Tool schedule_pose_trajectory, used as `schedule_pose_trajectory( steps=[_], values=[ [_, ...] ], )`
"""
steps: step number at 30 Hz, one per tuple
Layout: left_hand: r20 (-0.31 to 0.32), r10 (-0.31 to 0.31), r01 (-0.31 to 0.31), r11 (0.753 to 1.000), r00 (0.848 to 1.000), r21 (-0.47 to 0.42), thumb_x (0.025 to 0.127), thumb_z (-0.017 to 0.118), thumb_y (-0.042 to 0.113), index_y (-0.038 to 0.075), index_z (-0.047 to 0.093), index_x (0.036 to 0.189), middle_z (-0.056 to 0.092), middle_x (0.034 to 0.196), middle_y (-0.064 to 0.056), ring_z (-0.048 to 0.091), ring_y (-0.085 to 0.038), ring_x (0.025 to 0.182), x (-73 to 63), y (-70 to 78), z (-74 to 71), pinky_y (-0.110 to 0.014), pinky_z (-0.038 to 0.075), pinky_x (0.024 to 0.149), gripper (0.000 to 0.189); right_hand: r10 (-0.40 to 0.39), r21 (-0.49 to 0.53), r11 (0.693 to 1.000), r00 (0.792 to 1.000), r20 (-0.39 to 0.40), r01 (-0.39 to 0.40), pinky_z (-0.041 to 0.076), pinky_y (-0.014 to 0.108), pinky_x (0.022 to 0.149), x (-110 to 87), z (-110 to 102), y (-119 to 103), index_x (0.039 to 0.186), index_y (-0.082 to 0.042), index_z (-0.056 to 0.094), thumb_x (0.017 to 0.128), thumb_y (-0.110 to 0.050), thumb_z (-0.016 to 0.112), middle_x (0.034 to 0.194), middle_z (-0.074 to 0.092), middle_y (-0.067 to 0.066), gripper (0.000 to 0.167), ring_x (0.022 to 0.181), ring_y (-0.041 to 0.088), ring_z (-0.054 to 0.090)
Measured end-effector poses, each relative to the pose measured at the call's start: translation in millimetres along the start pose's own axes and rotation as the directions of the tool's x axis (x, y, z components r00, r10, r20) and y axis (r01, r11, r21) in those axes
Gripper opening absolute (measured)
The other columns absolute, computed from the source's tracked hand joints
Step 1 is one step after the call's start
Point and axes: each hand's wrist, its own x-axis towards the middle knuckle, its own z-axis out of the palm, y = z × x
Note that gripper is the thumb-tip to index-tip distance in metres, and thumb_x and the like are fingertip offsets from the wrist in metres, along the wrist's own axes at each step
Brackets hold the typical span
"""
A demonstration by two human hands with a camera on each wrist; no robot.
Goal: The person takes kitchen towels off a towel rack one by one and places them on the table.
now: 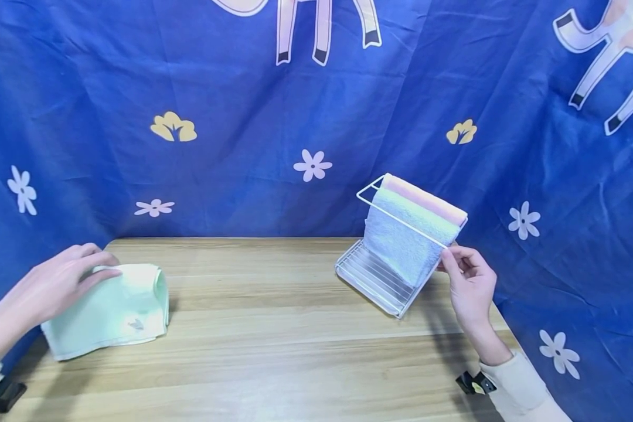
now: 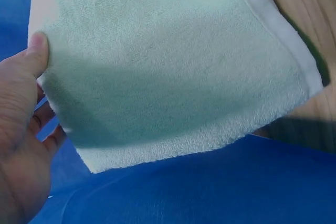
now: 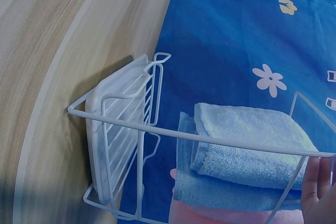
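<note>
A folded mint-green towel point(image 1: 118, 308) point(image 2: 168, 66) lies at the left end of the wooden table point(image 1: 295, 340), partly over its edge. My left hand point(image 1: 102, 266) holds its near-left edge, with the fingers on top and the thumb point(image 2: 37, 45) against the rim. A white wire rack point(image 1: 371, 275) point(image 3: 123, 129) stands at the right with a light blue towel point(image 1: 403, 240) point(image 3: 247, 140) and a pink towel point(image 1: 427, 199) draped over its bars. My right hand point(image 1: 451, 255) pinches the rack's front bar at its right corner; the fingertips point(image 3: 320, 192) show beside the wire.
A blue cloth point(image 1: 242, 117) printed with flowers hangs behind and around the table. Black clamps sit at the table's near right edge point(image 1: 475, 384) and near left edge point(image 1: 5, 395). Bare wood stretches between the towel and the rack.
</note>
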Motion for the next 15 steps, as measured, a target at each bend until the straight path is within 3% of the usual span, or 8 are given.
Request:
schedule_pose_trajectory(
  steps=[5,15],
  values=[
    [0.025,-0.007,0.008,1.0,1.0,-0.009,0.088,0.082,0.012,0.012,0.077,0.094,0.065,0.084,-0.001,0.059,-0.02,0.074,8.8,-5.5,8.3,-0.041,0.049,0.063,0.008,-0.01,0.004,1.0,1.0,0.007,0.01,0.061,0.021,0.068,0.2,0,0,0.098,0.007,0.071,0.096,0.009,0.068,0.081,0.073,0.0,0.004,0.069,0.009,0.071],
    [0.06,-0.031,0.036,0.996,0.998,-0.082,0.092,0.08,0.015,0.01,0.079,0.098,0.073,0.093,-0.01,0.066,-0.035,0.085,19.4,-16.3,26.9,-0.057,0.053,0.073,0.008,-0.01,0.016,1.0,1.0,0.008,0.009,0.062,0.022,0.068,-0.1,-1,2,0.098,0.007,0.071,0.096,0.009,0.068,0.082,0.073,0.001,0.004,0.069,0.01,0.071]
  ],
)
